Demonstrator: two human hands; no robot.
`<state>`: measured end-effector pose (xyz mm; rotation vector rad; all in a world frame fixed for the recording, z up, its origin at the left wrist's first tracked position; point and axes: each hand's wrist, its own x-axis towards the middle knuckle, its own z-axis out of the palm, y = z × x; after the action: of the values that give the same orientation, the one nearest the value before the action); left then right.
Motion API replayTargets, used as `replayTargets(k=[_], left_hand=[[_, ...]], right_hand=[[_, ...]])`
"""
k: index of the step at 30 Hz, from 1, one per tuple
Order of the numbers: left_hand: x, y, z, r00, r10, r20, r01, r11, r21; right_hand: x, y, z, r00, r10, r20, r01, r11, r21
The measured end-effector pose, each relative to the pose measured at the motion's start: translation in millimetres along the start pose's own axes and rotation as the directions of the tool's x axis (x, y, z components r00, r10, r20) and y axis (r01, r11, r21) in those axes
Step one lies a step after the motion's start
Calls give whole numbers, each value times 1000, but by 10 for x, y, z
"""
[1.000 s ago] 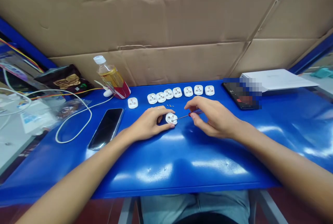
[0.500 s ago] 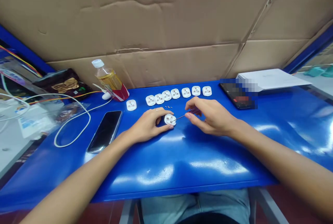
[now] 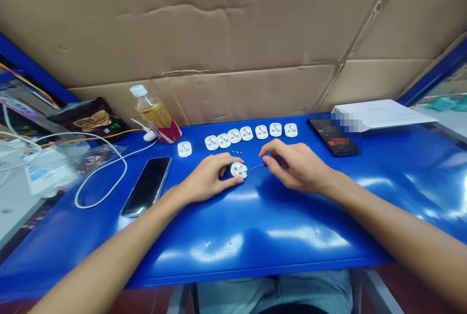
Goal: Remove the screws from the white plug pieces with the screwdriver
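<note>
On the far left a dark bag (image 3: 93,118) sits at the back, and a white cable (image 3: 87,207) loops out in front of it across the blue table (image 3: 255,229). Next comes a black phone (image 3: 148,186) lying flat, with a tea-coloured bottle (image 3: 157,118) leaning behind it. A lone white plate (image 3: 184,149) lies just right of the bottle. The left hand (image 3: 206,178) rests on the table, thumb and forefinger closed round the edges of a small white disc (image 3: 237,168), which lies in front of some tiny screws (image 3: 236,152). Behind these runs a row of seven white pieces (image 3: 246,133), some touching, others apart. A thin screwdriver (image 3: 255,166) slants down to the disc, its tip at the face. The right hand (image 3: 297,165) pinches its red handle narrowly between thumb and fingers. Farther right lie a dark device (image 3: 332,141), partly blurred, and a white box (image 3: 385,114).
</note>
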<state>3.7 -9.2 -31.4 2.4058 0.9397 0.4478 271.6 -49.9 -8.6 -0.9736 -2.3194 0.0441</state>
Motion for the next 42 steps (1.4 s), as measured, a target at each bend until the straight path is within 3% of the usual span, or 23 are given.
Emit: replayTargets(k=[4,11,19,26,31,37,42], left_hand=[[4,14,-9,1000,4,3,-4,1000,12],[-3,35,-24,1000,-10,10,10,1000,-7],[-1,25,-15,1000,-24,10,24,1000,-1],[-1,39,-19,1000,-12,6,12,1000,-6],[-8,26,-15,1000,-10,5,10,1000,-6],[-12,15,-13,1000,-16,9,16,1000,-5],[-19,7,-9,1000,-4,12,4,1000,-5]], right_hand=[[-1,-19,4,996,-79,-50,80,997,21],[-8,-14,-8,1000,-9,4,9,1000,-18],[-7,-23,20,992,-110,-69,110,994,-1],[-22,7,41,996,-73,-53,71,996,-47],[-13,-17,39,993,-101,-63,104,994,40],[-16,5,34,998,-21,-52,20,999,-32],[-23,-12,41,995,-84,-59,86,996,24]])
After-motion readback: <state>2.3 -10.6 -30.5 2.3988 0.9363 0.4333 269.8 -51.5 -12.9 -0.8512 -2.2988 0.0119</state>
